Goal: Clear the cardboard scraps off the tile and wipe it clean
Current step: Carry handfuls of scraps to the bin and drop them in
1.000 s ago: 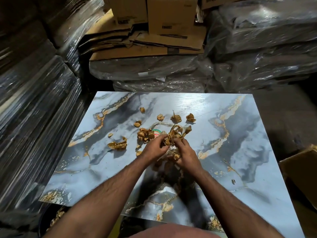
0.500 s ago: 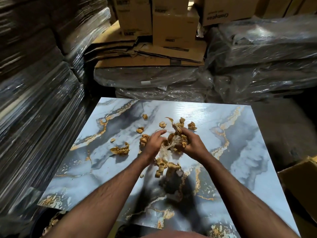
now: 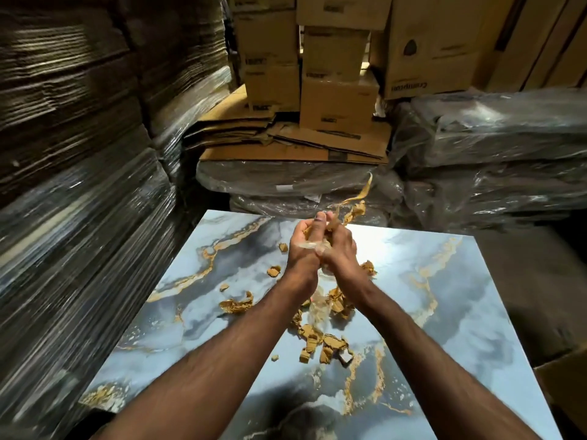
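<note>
A glossy blue-grey marble tile (image 3: 428, 312) with gold veins lies flat in front of me. My left hand (image 3: 303, 249) and my right hand (image 3: 338, 252) are pressed together above its far half, both shut around a bundle of cardboard scraps (image 3: 355, 211) and clear tape; strips stick out past my fingers. Clear tape with scraps on it hangs from my hands. More loose cardboard scraps (image 3: 320, 342) lie on the tile under my forearms, with a torn piece (image 3: 236, 304) and small bits (image 3: 273, 270) to the left.
Plastic-wrapped stacks (image 3: 79, 233) rise close on the left. Wrapped bundles (image 3: 492, 160) and flattened cardboard (image 3: 295, 147) sit behind the tile, with boxes (image 3: 336, 100) stacked above. An open cardboard box (image 3: 568, 385) stands at the right edge.
Both hands have lifted off the tile and moved away from me with the gathered bundle of scraps. Some scraps have dropped onto the tile below. My view has tilted upward.
</note>
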